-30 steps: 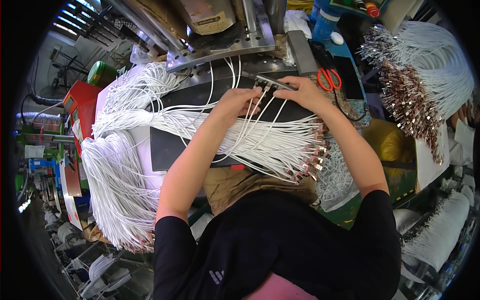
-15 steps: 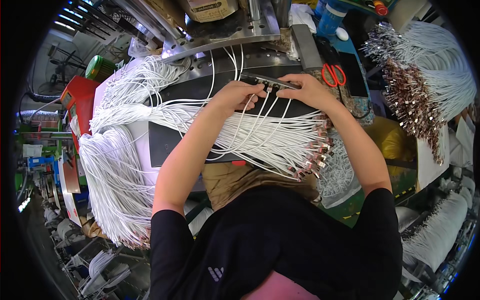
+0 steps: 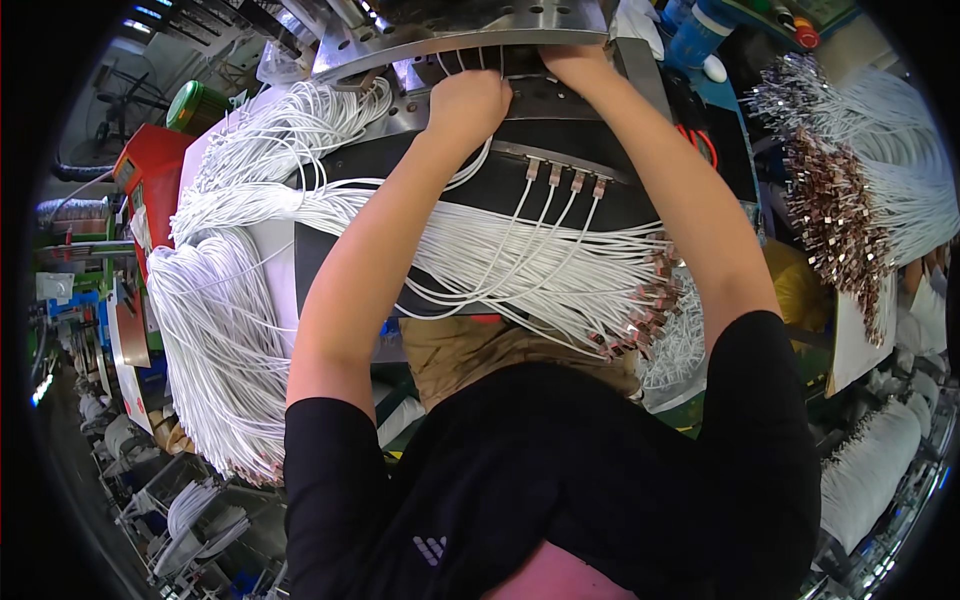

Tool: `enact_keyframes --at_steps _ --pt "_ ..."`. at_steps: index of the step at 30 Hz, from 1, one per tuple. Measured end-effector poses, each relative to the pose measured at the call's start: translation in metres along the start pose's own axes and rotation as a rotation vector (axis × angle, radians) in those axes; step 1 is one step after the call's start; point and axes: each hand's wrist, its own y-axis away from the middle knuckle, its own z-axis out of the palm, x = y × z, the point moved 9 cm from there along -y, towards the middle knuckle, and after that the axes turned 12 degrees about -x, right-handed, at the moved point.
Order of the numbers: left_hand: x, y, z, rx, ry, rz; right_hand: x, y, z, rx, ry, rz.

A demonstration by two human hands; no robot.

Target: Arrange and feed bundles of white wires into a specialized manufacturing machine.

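Note:
My left hand is curled round several white cables under the front edge of the metal machine plate. Those cables rise from the hand into the machine and trail out below it. My right hand reaches under the same plate further right, its fingers hidden. Nearer me, a slim metal bar lies on the black mat, apart from both hands. Several cable ends with copper-coloured connectors are set along it. A thick bundle of white cables lies across the mat below, connectors at its right end.
More white cable bundles hang over the table's left side. Red-handled scissors lie to the right, partly behind my forearm. A clear bag of small parts sits near the right edge. Another large cable bundle stands far right.
Both hands have left the metal bar and moved forward under the machine plate. The bar now lies on the mat with its cables attached. The view has shifted slightly.

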Motion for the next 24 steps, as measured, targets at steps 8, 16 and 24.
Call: enact_keyframes --at_steps 8,16,24 --pt "-0.011 0.02 -0.028 0.018 0.09 0.084 0.024 -0.047 0.03 -0.222 -0.254 0.125" --pt "-0.142 0.128 -0.199 0.591 0.184 -0.038 0.001 -0.021 0.01 -0.207 -0.462 0.082" --pt "-0.154 0.152 -0.096 0.024 0.445 -0.393 -0.044 0.1 -0.061 -0.204 0.075 -0.074"
